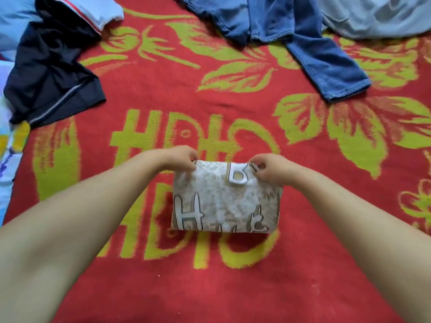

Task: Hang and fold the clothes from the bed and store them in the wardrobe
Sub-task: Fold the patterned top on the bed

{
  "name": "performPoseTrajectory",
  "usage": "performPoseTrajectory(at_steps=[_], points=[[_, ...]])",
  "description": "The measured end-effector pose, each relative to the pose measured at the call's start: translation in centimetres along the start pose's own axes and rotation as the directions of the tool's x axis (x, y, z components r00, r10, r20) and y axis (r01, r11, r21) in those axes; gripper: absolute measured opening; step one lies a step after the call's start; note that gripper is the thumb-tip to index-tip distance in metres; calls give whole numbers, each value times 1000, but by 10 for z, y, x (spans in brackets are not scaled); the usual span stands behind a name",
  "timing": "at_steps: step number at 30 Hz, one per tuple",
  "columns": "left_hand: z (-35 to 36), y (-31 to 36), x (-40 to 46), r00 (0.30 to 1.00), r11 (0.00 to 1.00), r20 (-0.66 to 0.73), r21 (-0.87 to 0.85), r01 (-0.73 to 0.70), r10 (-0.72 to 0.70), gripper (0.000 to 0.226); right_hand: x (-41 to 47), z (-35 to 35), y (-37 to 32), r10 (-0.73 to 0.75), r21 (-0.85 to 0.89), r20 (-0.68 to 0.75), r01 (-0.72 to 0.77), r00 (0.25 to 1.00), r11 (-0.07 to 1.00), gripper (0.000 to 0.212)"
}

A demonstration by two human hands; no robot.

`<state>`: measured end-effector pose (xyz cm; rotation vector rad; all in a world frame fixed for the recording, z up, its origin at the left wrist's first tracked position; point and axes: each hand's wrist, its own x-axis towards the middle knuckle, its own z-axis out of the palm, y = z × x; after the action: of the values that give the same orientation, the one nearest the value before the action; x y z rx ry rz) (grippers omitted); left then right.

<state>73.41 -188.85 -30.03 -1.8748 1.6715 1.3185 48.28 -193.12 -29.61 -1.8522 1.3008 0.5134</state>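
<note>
A folded beige garment with white letters (224, 201) lies in the middle of the red and yellow bed cover (186, 287). My left hand (179, 158) pinches its far left corner. My right hand (268, 169) pinches its far right corner. Both hands hold the far edge lifted a little above the cover, while the near edge rests on the bed.
A dark navy garment (49, 73) lies at the left. Blue jeans (303, 43) spread across the back right. A light grey garment (377, 15) sits at the far right corner, and a light blue one with red trim (98, 8) at the far left.
</note>
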Motion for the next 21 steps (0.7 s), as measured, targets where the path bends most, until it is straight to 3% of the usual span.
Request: performPoseTrajectory(at_steps=[2, 4, 7, 11, 13, 19, 21], points=[[19, 0, 11, 925, 983, -379, 179, 33, 38, 46, 11, 22, -4, 68, -274, -154, -108, 986, 956, 58], [58, 14, 11, 818, 962, -566, 266, 59, 107, 57, 12, 59, -14, -19, -371, -310, -102, 951, 923, 62], [123, 32, 9, 820, 948, -562, 307, 83, 110, 58, 6, 110, -26, -151, -315, -368, 30, 917, 949, 57], [151, 13, 18, 756, 977, -646, 211, 39, 109, 59, 11, 129, 11, 31, -170, -458, -121, 889, 978, 54], [153, 0, 30, 721, 987, -680, 160, -31, 133, 62, 18, 127, 30, 42, -104, -498, -107, 866, 989, 53], [153, -5, 37, 826, 997, -561, 79, -13, 55, 73, 23, 125, 35, 52, -155, -400, -123, 915, 980, 52], [148, -8, 22, 814, 988, -572, 153, -16, 102, 77, 13, 117, 31, 15, -183, -419, -100, 908, 978, 54]])
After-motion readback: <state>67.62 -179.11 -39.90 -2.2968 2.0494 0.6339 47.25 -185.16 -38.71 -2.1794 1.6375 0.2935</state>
